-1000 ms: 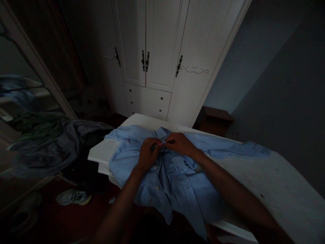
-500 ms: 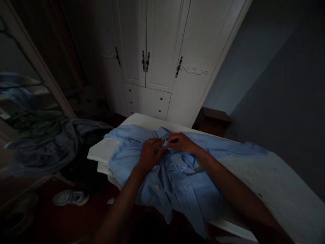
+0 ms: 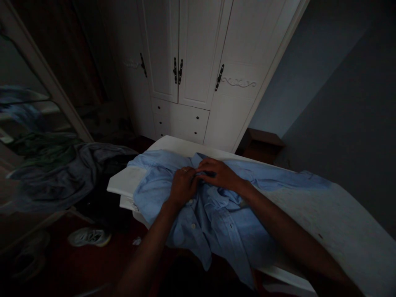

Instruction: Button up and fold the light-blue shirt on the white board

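The left hand [image 3: 182,186] and right hand [image 3: 218,175] pinch the blue shirt [image 3: 250,233] near its collar [image 3: 199,155] on the white table [image 3: 309,214]. They seem to work at the front, which calls for small, careful finger moves; the collar points to the wardrobe [image 3: 198,49], and the long way runs down to the near hem [image 3: 206,264]

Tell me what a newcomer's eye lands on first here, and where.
First, the light-blue shirt spread over the white table, with the left hand and right hand meeting at its upper front; it's too dark to tell exactly what the fingertips pinch. Next, the tall white wardrobe beyond the table, then the grey cloth heaped at the left, with a pale shoe on the red floor below.
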Demonstrator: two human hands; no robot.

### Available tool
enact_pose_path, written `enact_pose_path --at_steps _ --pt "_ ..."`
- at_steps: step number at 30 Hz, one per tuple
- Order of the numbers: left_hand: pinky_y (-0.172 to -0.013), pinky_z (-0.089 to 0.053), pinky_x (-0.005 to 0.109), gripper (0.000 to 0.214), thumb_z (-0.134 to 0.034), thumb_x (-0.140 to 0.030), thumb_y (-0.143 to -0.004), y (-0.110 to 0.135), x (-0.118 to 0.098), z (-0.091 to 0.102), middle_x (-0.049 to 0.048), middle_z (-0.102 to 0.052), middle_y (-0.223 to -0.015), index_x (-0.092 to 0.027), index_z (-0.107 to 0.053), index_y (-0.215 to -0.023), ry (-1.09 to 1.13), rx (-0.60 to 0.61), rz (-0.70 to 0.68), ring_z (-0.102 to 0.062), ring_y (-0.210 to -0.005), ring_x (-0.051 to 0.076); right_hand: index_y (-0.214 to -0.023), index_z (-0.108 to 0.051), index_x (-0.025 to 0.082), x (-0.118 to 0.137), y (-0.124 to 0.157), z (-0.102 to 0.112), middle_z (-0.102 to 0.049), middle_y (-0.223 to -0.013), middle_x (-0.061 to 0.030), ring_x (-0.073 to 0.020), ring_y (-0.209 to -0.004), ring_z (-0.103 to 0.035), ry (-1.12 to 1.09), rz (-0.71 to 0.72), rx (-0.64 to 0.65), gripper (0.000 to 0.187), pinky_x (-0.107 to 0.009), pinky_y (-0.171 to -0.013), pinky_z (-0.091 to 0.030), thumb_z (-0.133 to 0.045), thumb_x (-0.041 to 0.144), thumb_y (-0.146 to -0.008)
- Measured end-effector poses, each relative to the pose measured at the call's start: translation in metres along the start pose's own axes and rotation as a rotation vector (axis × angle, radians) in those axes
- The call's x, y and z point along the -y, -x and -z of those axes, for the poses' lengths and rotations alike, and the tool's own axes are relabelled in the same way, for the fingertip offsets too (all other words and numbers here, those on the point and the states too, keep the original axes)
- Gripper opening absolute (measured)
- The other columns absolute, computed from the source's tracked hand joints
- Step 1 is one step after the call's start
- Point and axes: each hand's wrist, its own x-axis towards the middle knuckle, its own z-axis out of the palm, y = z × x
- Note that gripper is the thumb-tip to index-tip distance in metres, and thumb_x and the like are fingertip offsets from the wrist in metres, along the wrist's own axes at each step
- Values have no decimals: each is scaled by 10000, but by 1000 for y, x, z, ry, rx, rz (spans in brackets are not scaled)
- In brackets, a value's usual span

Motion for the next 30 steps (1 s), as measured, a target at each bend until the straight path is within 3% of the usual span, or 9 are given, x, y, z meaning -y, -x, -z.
enact_pose_path --at_steps 4,14,30 --pt "-835 -468 374 208 -540 -318 -919 -1 -2 1 71 -703 -914 -190 -695 -970 56 -12 31 -627 -894 224 -996 -740 233 -8 2 -1 -680 -1004 -63 -186 -955 -647 50 21 -20 199 -347 -876 -524 -588 328 -909" --pt "-838 -486 334 159 -604 -301 -881 -3 3 -2 54 -713 -906 -199 -720 -917 121 42 95 -648 -888 204 -895 -770 208 -36 7 -6 -754 -915 -68 -177 -851 -711 -176 64 -51 199 -305 -784 -568 -651 366 -865" --pt "-802 -495 307 86 -676 -225 -795 -5 6 -1 39 -716 -876 -202 -732 -856 281 52 188 -659 -844 191 -883 -764 189 -41 13 -19 -741 -900 -74 -182 -818 -686 -457 -207 -93 217 -315 -749 -555 -731 371 -770"
